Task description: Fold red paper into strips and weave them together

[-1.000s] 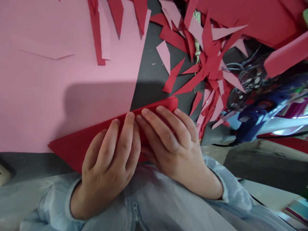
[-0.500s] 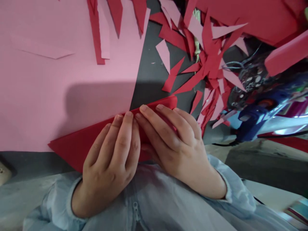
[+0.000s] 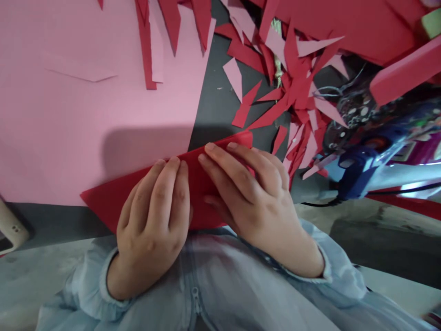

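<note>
left hand (image 3: 153, 220), right hand (image 3: 262, 207): both outstretched, laid on folded red paper (image 3: 198, 188), partly over pink sheet (image 3: 79, 124); scraps (image 3: 299, 92) nearby.

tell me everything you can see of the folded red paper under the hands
The folded red paper looks like plain matte card, apparently doubled over along its long upper edge. That edge slants up to the right; the left end narrows to a point. It lies partly over the lower edge of the pink sheet, partly over the dark tabletop. The left hand and right hand rest on it, fingertips near the fold, hiding much of its surface.
</note>
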Tool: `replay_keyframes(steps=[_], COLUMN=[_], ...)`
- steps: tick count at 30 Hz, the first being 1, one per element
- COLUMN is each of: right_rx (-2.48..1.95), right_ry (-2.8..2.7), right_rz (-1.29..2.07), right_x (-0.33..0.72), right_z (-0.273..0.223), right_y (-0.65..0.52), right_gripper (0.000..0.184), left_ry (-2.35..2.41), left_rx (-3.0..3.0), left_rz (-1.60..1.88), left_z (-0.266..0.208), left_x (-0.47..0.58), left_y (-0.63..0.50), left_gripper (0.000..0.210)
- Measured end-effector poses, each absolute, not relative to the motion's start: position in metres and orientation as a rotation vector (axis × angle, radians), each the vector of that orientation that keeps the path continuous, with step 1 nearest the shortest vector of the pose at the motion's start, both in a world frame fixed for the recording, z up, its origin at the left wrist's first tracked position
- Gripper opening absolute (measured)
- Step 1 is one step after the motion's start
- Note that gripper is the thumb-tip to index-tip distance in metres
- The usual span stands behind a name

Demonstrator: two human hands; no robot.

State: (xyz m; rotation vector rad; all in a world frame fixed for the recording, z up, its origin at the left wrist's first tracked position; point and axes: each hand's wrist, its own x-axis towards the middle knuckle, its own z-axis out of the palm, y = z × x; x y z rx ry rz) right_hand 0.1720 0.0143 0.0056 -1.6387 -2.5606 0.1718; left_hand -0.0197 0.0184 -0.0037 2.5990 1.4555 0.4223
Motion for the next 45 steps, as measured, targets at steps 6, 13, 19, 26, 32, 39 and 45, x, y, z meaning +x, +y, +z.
replay_keyframes(steps=[6, 13, 19, 26, 32, 39, 45], right_rx=[-1.777, -1.763, -1.742, -1.687, -1.695, -1.774, -1.818], right_ry=[-2.41, -2.366, -2.334, -2.378, -2.425, -2.422, -2.427], right_rz=[0.121, 0.11, 0.043, 0.006, -0.11, -0.148, -0.103], right_x=[0.184, 0.187, 0.187, 0.182, 0.181, 0.178, 0.178], right_z=[0.001, 0.0, -0.003, -0.003, -0.005, -0.004, -0.002], right_y=[0.014, -0.003, -0.009, -0.002, 0.002, 0.003, 0.002], right_gripper=[0.055, 0.053, 0.053, 0.049, 0.045, 0.044, 0.042], left_ry=[1.414, 1.361, 1.32, 1.332, 1.277, 1.341, 1.406], left_rx=[2.75, 2.726, 2.696, 2.719, 2.804, 2.871, 2.841], left_rz=[0.334, 0.388, 0.291, 0.169, 0.224, 0.286, 0.268], left_z=[0.003, 0.008, 0.009, 0.009, 0.004, 0.0, -0.001], left_x=[-0.018, -0.015, -0.01, -0.012, -0.017, -0.009, -0.005], left_y=[0.023, 0.011, 0.012, 0.023, 0.026, 0.031, 0.029], left_gripper=[0.047, 0.054, 0.054, 0.055, 0.06, 0.063, 0.056])
